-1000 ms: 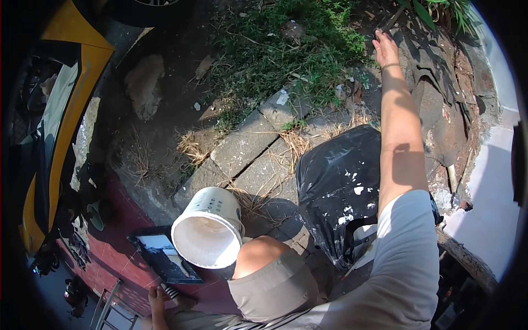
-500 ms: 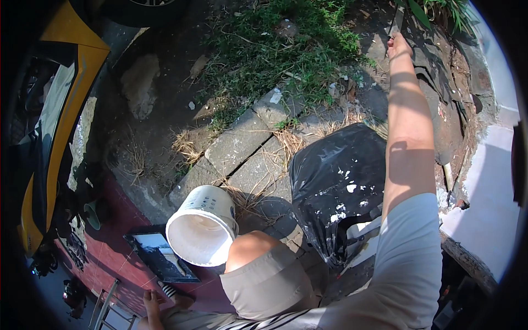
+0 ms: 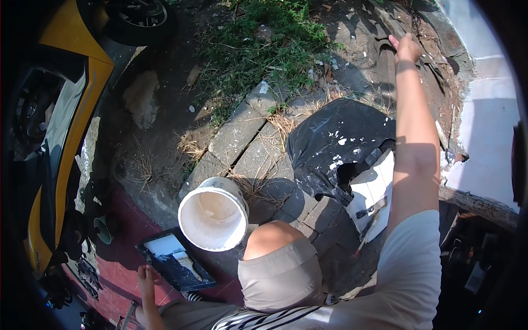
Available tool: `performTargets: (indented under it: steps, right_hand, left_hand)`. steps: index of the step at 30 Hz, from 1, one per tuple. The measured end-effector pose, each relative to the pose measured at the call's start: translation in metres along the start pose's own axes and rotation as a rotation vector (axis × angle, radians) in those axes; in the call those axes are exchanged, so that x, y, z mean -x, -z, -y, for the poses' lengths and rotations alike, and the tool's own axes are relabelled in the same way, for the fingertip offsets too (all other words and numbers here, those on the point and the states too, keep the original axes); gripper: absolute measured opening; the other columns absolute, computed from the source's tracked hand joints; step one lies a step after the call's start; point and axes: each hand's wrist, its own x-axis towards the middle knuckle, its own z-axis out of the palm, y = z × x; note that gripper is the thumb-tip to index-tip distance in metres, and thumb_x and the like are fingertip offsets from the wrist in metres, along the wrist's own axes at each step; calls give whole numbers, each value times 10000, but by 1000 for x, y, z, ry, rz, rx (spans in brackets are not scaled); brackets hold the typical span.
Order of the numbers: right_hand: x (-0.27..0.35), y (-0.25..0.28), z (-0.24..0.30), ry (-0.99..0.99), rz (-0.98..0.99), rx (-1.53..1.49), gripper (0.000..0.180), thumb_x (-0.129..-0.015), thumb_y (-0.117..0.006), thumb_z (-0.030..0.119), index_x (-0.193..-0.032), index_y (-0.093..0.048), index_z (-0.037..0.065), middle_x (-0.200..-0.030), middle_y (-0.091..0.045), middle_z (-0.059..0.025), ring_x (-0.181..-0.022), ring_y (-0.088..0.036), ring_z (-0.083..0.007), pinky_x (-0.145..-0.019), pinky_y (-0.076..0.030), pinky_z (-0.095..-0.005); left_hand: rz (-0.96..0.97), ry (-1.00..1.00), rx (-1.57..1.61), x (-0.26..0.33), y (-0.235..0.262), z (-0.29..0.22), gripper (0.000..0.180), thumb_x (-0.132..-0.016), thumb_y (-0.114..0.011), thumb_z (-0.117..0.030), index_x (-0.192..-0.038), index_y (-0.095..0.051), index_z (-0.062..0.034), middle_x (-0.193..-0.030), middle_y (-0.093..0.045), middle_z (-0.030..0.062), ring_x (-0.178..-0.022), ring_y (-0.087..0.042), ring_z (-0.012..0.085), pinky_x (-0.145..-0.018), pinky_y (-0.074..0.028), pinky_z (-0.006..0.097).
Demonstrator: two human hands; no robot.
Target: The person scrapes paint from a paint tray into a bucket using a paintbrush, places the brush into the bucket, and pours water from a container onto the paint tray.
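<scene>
Right hand is beside a long grey strip, left hand near a black rectangular tray; both grips unclear

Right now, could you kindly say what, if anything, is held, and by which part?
The right hand seemingly holds a long brownish strip by its near end; the left hand, nothing visible.

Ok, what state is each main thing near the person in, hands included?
White bucket: lidless, whitish inside
Dark tray: partly coated white
Brush: lying in the tray, whitened
Black plastic bag: crumpled, white-flecked
Left hand: fingers loosely open, apparently empty
Right hand: outstretched; can't tell if holding anything
</scene>
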Motion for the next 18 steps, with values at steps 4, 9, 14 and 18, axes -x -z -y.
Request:
performTargets:
  steps: [4,9,14,18]
  right_hand:
    - [-1,84,54,305,-162,524,458,-885,-537,350,-952,-713,-68,-897,-736,-240,-825,-747,-318,-825,-560,-394]
    - [105,143,148,816,-118,651,453,-880,-554,396,-1154,-710,70,-1145,-701,-234,-1095,-660,-394,-961,-499,-432]
    - [222,163,257,916,-23,811,484,-925,-522,410,-1262,-646,86,-1174,-694,-226,-1127,-646,-398,-986,-484,-420]
    - [297,168,289,965,110,821,468,-942,-512,390,-1272,-629,79,-1175,-686,-239,-1129,-639,-415,-980,-482,-422]
  left_hand:
    - [28,-157,40,-40,15,25,200,-1049,-545,-231,-960,-542,-52,-739,-601,45,-630,-643,146,-537,-544,275]
    - [69,-175,122,-66,43,42,208,-1050,-549,-237,-972,-546,-45,-744,-596,39,-635,-632,128,-578,-551,271]
    - [168,-322,157,-91,53,23,212,-1050,-553,-239,-968,-559,-44,-767,-612,33,-658,-622,111,-598,-532,254]
    - [175,-390,210,-112,74,37,221,-1046,-561,-240,-956,-570,-37,-777,-621,34,-664,-623,113,-602,-532,263]
